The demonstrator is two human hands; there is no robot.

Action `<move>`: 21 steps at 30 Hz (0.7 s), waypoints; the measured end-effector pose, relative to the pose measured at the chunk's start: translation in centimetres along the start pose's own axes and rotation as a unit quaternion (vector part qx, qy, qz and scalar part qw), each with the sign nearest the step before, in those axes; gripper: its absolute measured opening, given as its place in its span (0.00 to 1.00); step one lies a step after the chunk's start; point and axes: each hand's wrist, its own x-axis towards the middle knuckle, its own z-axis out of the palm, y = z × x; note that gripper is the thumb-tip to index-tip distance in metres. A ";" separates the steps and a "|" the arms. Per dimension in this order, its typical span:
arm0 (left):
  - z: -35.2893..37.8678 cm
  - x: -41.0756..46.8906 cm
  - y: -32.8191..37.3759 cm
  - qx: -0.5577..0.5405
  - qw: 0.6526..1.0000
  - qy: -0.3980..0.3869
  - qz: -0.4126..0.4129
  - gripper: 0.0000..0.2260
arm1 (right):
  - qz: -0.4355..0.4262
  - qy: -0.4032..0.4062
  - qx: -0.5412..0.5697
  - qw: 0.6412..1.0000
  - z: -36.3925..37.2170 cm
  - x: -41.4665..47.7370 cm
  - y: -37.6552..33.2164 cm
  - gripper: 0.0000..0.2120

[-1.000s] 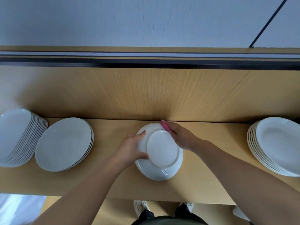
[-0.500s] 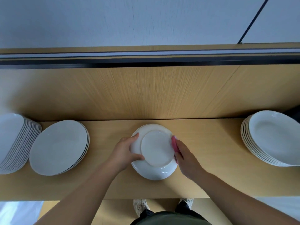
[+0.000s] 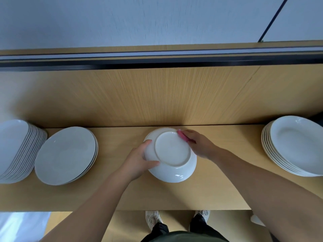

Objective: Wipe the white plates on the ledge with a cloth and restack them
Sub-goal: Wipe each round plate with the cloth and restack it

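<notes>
A pale wooden ledge (image 3: 227, 180) runs the whole width of the view, backed by an upright wood-grain panel (image 3: 157, 95). A dark rail (image 3: 157, 64) tops the panel and a plain pale wall (image 3: 139, 20) rises beyond it. Three stacks of white plates and one loose plate are on it. The tall stack (image 3: 14, 147) sits at the ledge's left end, cut off by the frame (well over ten rims, too fine to count exactly). The low stack (image 3: 64, 154) of flat plates stands just beside it, roughly four rims showing. The deep-plate stack (image 3: 297, 144) at the right end has about six or seven. The loose plate (image 3: 172, 148) is at the middle of the ledge near its back edge, upside down with its foot ring facing up and tilted. Whether it rests on the wood cannot be told. The left hand (image 3: 138, 159) grips its left rim, thumb curled onto the underside. The right hand (image 3: 199, 144) has its fingers closed over one pink cloth (image 3: 182, 135), pressing it to the plate's far right rim. Below the ledge's front edge two light shoes, one (image 3: 153, 218) and the other (image 3: 202, 213), stand on the floor.
</notes>
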 end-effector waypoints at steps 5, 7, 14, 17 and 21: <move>0.2 0.4 0.1 -0.057 0.998 0.024 -0.014 0.40 | 0.010 -0.011 0.008 1.000 -0.5 0.9 -0.8 0.21; 0.4 0.5 0.1 -0.068 0.997 0.026 -0.019 0.40 | 0.010 0.008 0.020 1.000 -0.1 0.3 -0.7 0.19; 0.6 0.7 -0.4 -0.090 0.995 0.043 -0.023 0.39 | 0.020 0.106 0.119 0.987 3.2 -3.2 1.1 0.20; 0.6 0.8 -0.7 -0.094 0.994 0.049 -0.019 0.39 | 0.031 0.145 0.123 0.981 5.4 -4.5 2.4 0.23; 0.7 1.0 -0.8 -0.094 0.992 0.077 -0.016 0.37 | 0.066 0.152 0.121 0.979 7.7 -6.6 1.9 0.29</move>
